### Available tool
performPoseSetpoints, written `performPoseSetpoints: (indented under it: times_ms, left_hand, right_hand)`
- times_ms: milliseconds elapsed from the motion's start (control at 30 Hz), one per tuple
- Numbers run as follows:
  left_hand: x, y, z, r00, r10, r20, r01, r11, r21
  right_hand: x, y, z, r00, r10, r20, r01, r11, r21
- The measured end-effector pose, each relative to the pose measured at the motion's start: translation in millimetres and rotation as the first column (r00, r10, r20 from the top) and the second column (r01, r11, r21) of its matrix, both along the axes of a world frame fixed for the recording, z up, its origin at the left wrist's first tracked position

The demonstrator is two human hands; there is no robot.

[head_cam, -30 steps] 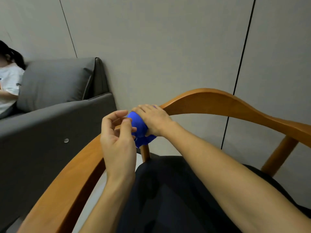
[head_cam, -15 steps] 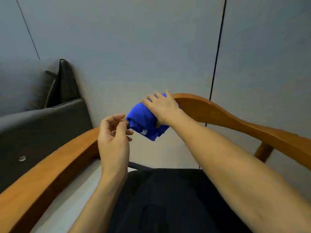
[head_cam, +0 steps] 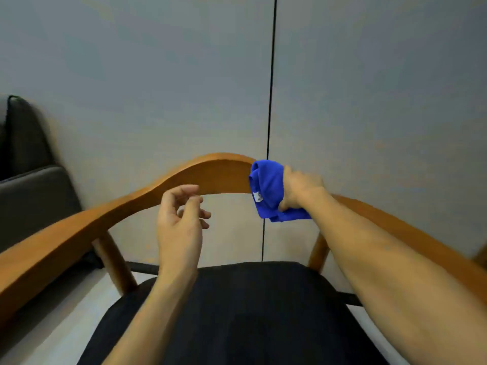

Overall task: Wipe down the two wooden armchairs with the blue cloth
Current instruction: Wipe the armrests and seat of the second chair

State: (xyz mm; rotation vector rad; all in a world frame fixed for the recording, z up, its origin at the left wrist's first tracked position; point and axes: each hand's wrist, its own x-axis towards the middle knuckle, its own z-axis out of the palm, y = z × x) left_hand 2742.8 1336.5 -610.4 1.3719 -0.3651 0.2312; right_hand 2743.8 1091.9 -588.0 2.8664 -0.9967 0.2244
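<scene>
The right hand (head_cam: pixel 300 189) is gripping the bunched blue cloth (head_cam: pixel 268 189) just right of the frame's centre, its fingers curled round the fabric and pressing it against the curved top rail of the wooden armchair (head_cam: pixel 210 175). The cloth is wrapping over the rail's crest, with a loose corner hanging below the rail and a small white label showing on its lower left side. The left hand (head_cam: pixel 180 219) is hovering in the centre of the frame, in front of the rail and apart from it, its fingers (head_cam: pixel 204 214) loosely curled and holding nothing. The rail is sweeping from the lower left edge, up to its peak at mid-frame, and down toward the right edge behind the right forearm. The black seat cushion (head_cam: pixel 250 312) is filling the lower centre of the frame. A grey sofa (head_cam: pixel 31 196) is standing at the left edge, just beside the armchair. A grey panelled wall (head_cam: pixel 158 75) with a dark vertical seam is occupying the upper half.
</scene>
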Motion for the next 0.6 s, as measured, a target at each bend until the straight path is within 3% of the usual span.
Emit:
performPoseSetpoints:
  times_ms: [167, 433, 600]
  left_hand:
    - [-28, -36, -2, 0.989, -0.147, -0.014, 0.147, 0.987, 0.058]
    - [-70, -69, -6, 0.933, -0.357, -0.05, 0.359, 0.913, 0.193]
    - [-108, -80, -7, 0.856, -0.512, -0.07, 0.509, 0.812, 0.286]
  right_hand:
    - [-42, -13, -5, 0.989, -0.075, -0.131, 0.065, 0.995, -0.082]
    - [-113, -9, 5, 0.957, -0.192, -0.215, 0.202, 0.979, 0.025]
    - [-166, 0, 3, 0.951, -0.191, -0.245, 0.21, 0.976, 0.053]
